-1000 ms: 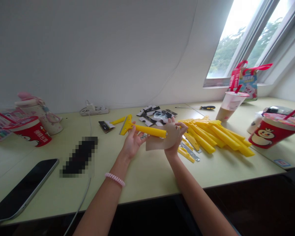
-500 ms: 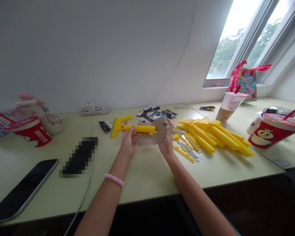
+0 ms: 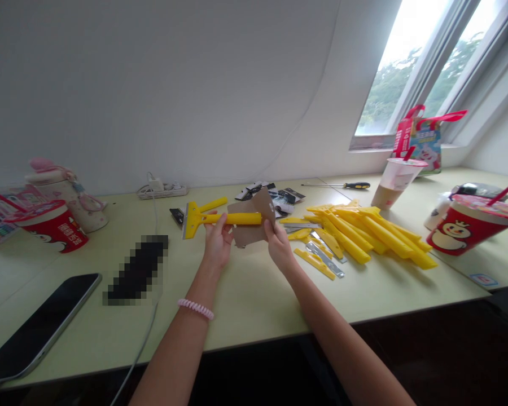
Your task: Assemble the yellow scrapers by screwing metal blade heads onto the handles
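Note:
A yellow scraper (image 3: 241, 218) with a wide head lies sideways in my left hand (image 3: 217, 245), whose fingers and thumb close around its handle. My right hand (image 3: 280, 248) pinches the right side of a folded brown cardboard piece (image 3: 248, 235), which sits behind and around the handle's end. Part of the card is hidden by the handle. Just beyond my left hand are another yellow handle (image 3: 214, 203) and a black card (image 3: 176, 216). To the right of my right hand are loose yellow blade covers (image 3: 314, 263), metal blades (image 3: 325, 259) and a pile of yellow scrapers (image 3: 364, 228).
Black-and-white cards (image 3: 283, 198) and a screwdriver (image 3: 355, 185) lie at the back. Drink cups (image 3: 457, 228) stand at right, with another red cup (image 3: 63, 228) at left. A phone (image 3: 42, 324), a cable (image 3: 146, 332) and a power strip (image 3: 163, 192) occupy the left side.
My right hand has shifted left with the cardboard, which is now bent up closer around the handle's end. The scraper has moved slightly left in my left hand.

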Available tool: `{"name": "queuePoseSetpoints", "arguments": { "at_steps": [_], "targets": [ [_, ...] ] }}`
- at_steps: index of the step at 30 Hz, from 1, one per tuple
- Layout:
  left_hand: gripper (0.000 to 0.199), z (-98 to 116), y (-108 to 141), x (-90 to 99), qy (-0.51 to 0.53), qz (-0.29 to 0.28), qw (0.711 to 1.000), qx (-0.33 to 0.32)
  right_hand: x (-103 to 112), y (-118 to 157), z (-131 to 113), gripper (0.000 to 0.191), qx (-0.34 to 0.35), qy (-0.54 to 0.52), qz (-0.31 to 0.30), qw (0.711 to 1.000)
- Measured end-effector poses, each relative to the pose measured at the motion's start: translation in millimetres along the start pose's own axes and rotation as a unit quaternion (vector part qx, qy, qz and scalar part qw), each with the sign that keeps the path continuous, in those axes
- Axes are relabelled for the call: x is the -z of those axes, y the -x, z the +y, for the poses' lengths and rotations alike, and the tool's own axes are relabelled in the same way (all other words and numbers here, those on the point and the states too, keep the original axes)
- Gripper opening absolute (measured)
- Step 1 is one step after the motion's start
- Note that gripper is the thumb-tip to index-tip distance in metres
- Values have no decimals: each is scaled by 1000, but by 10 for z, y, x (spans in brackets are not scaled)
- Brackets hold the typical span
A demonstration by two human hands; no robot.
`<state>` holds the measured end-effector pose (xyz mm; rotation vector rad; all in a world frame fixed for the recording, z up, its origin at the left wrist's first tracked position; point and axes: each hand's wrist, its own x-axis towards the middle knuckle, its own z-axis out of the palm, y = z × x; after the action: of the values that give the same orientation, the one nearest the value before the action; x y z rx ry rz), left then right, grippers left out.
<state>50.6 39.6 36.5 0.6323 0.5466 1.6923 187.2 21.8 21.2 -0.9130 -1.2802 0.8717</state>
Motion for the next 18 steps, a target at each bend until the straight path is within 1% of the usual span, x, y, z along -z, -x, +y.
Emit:
{"name": "queuePoseSetpoints", "arguments": {
  "at_steps": [1, 3, 7, 11, 14, 18],
  "targets": [
    [36, -3, 2, 0, -6, -7, 1000, 7, 5, -14, 32, 43, -4, 7, 20, 1000],
    [36, -9, 10, 0, -18, -20, 999, 18, 8, -26, 60, 44, -5, 1, 32, 999],
    [41, -23, 27, -4, -38, -21, 999, 13, -14, -1, 16, 46, 5, -16, 36, 999],
    [42, -40, 42, -15, -38, -33, 999, -11, -38, 22, -26, 46, 3, -17, 29, 999],
    [42, -58, 59, -30, -38, -31, 998, -26, -47, 26, -26, 44, 38, 12, 34, 999],
    [44, -89, 85, -52, -54, -13, 998, -32, -58, 40, -11, 44, 103, 88, 64, 989]
  ]
}}
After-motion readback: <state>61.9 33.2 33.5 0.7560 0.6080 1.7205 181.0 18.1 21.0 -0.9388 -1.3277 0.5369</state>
